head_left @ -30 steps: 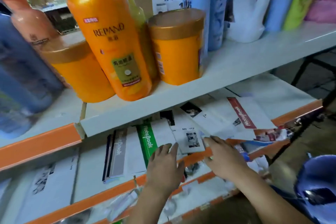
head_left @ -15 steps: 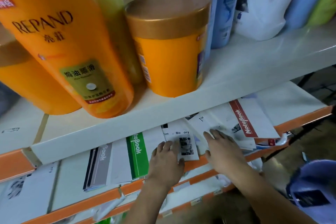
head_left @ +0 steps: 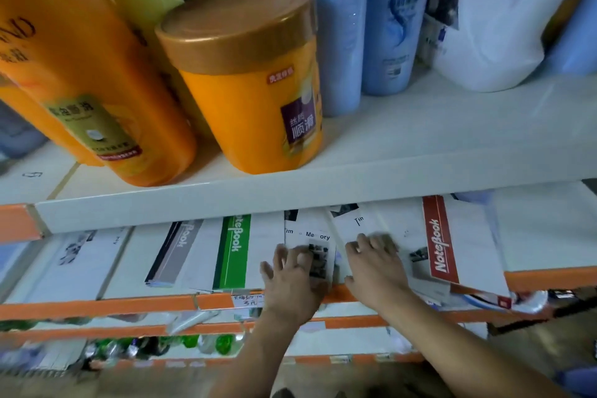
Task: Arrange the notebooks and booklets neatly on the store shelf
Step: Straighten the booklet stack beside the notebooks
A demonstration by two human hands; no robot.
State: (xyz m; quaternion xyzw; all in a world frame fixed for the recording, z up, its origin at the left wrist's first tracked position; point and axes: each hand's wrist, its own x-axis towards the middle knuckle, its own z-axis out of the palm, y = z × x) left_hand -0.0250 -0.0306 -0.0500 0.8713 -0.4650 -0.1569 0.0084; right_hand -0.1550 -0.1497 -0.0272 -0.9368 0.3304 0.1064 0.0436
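Note:
Notebooks lie flat in a row on the lower shelf (head_left: 97,302). A grey-spined notebook (head_left: 176,252) and a green-spined notebook (head_left: 234,252) sit left of centre. My left hand (head_left: 295,275) rests palm down, fingers spread, on a white "Time Memory" booklet (head_left: 307,229). My right hand (head_left: 376,265) lies flat on a second white booklet (head_left: 355,220) beside it. Further right, a red-spined notebook (head_left: 441,245) lies tilted, with its corner over the shelf's orange edge. The upper shelf hides the back parts of the booklets.
The upper white shelf (head_left: 420,139) juts out above my hands. It carries an orange bottle (head_left: 80,74), an orange jar (head_left: 252,90), blue bottles (head_left: 397,19) and a white jug (head_left: 504,10). White booklets (head_left: 74,262) lie at far left. Lower shelves hold green items (head_left: 187,341).
The camera has moved closer and lower. My hands have slid further onto the two white booklets, and my left fingers have spread wider.

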